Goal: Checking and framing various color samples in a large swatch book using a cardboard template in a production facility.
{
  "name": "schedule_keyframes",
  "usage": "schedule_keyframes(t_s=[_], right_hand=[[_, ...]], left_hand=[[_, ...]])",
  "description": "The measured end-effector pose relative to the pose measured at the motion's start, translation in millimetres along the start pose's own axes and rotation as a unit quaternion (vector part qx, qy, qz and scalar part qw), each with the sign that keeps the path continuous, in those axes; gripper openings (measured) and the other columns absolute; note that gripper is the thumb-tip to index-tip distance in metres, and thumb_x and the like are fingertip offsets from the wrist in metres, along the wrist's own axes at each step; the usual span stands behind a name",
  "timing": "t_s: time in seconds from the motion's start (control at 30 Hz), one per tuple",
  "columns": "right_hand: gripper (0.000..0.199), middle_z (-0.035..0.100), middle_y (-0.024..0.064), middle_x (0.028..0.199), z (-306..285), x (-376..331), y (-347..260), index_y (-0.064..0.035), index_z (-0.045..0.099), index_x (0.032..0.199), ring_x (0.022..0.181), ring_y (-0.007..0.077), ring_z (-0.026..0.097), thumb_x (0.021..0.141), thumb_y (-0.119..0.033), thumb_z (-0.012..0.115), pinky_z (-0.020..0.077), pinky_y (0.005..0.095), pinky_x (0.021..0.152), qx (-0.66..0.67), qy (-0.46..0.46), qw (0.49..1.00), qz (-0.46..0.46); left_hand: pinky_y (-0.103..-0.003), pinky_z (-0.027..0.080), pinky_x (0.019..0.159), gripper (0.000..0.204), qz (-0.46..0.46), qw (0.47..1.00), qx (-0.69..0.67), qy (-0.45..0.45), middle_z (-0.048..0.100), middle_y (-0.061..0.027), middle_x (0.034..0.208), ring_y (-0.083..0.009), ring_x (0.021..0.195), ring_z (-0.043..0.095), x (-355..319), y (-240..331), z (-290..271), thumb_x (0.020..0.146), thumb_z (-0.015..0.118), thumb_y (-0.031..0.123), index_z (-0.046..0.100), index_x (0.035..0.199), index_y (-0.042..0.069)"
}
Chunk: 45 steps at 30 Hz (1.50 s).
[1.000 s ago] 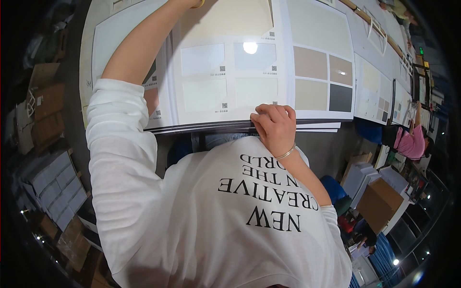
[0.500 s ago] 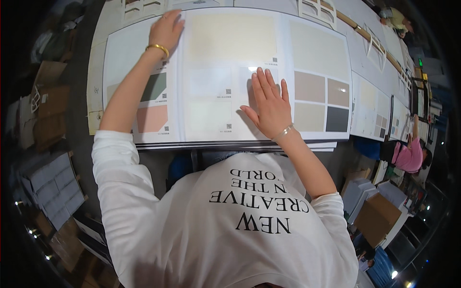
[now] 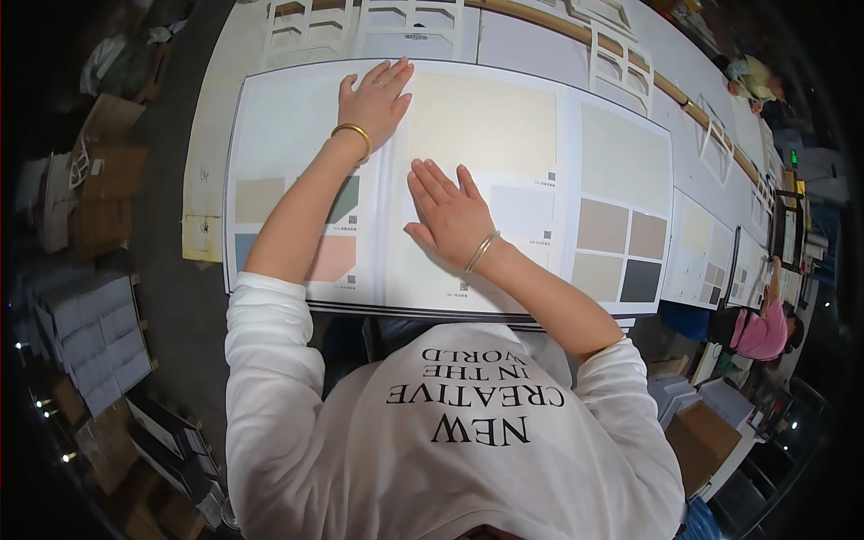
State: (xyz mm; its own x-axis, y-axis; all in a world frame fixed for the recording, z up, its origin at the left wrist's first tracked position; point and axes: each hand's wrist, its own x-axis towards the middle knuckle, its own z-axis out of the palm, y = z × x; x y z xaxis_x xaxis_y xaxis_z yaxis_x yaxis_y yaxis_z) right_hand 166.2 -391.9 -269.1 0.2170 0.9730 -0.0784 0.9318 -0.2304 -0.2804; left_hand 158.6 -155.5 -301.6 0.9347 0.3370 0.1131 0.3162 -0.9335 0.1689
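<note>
A large colour sample book (image 3: 504, 301) lies open in front of me, its pages carrying pale, green, pink, taupe and dark grey panels. My left hand (image 3: 376, 101), with a gold bangle at the wrist, rests near the far edge of the book beside the fold between the left and middle panels. Its fingers are stretched out and it holds nothing. Lower on the middle page, my right hand (image 3: 450, 211) lies flat, fingers extended, thumb apart, over a pale panel. A thin silver bangle (image 3: 482, 251) is on that wrist.
Beyond the book, white frames (image 3: 423, 16) and a long brown tube (image 3: 576, 31) lie on the table. Further sample books (image 3: 697, 238) lie to the right, near a person in pink (image 3: 760, 333). Stacked white packs (image 3: 94, 337) and cardboard boxes (image 3: 108, 184) stand at the left.
My right hand has slid left across the middle page toward the fold. My left hand still lies near the book's far edge, its fingers more spread. The whole view has shifted.
</note>
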Motion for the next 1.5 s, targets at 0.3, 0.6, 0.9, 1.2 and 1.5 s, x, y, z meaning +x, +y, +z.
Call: schedule_keyframes(t_s=[0.3,0.6,0.9,1.2,1.5], right_hand=[[0.065,0.029,0.0149,0.157,4.9,81.7,40.7,-0.0007,0.031,0.149,0.147,0.0275,0.024,0.098,-0.038,0.044,0.0156,0.0503,0.119,-0.026,0.120,0.987,0.108],[0.068,0.022,0.0099,0.161,-20.8,73.5,137.7,-0.0061,0.023,0.154,0.149,0.0235,0.020,0.099,-0.044,0.038,0.0153,0.0467,0.120,-0.053,0.073,0.964,0.250],[0.067,0.020,0.0078,0.162,-46.4,32.3,215.4,-0.0073,0.021,0.154,0.150,0.0233,0.017,0.102,-0.048,0.027,0.0141,0.0451,0.121,-0.108,0.062,0.963,0.237],[0.074,0.023,0.0123,0.161,-35.3,-127.4,116.4,-0.0038,0.024,0.153,0.149,0.0269,0.019,0.095,-0.043,0.049,0.0140,0.0474,0.120,-0.062,0.020,0.996,0.061],[0.079,0.024,0.0140,0.160,-18.9,-250.7,19.3,-0.0016,0.028,0.151,0.148,0.0294,0.022,0.091,-0.046,0.053,0.0154,0.0492,0.119,0.020,-0.054,0.992,0.113]], left_hand=[[-0.050,0.021,0.114,0.050,-0.034,0.999,0.014,-0.009,0.037,0.0062,0.155,-0.0141,0.142,0.034,8.1,10.0,0.4,0.097,0.048,0.027,0.042,0.147,0.020],[-0.045,0.021,0.115,0.052,-0.044,0.998,0.041,-0.025,0.038,0.0073,0.155,-0.0122,0.142,0.034,5.7,7.7,-1.6,0.098,0.048,0.025,0.039,0.149,0.022],[-0.046,0.023,0.114,0.053,-0.021,0.999,0.042,0.023,0.040,0.0080,0.154,-0.0120,0.141,0.037,7.5,-0.2,12.7,0.095,0.050,0.026,0.041,0.148,0.024],[-0.049,0.027,0.112,0.050,0.005,0.996,0.071,0.053,0.041,0.0092,0.153,-0.0118,0.141,0.037,14.1,-17.7,27.6,0.099,0.045,0.029,0.039,0.149,0.027],[-0.047,0.025,0.114,0.051,-0.014,0.996,0.086,0.023,0.035,0.0099,0.156,-0.0116,0.142,0.034,14.6,-17.1,28.4,0.101,0.040,0.030,0.035,0.151,0.027]])
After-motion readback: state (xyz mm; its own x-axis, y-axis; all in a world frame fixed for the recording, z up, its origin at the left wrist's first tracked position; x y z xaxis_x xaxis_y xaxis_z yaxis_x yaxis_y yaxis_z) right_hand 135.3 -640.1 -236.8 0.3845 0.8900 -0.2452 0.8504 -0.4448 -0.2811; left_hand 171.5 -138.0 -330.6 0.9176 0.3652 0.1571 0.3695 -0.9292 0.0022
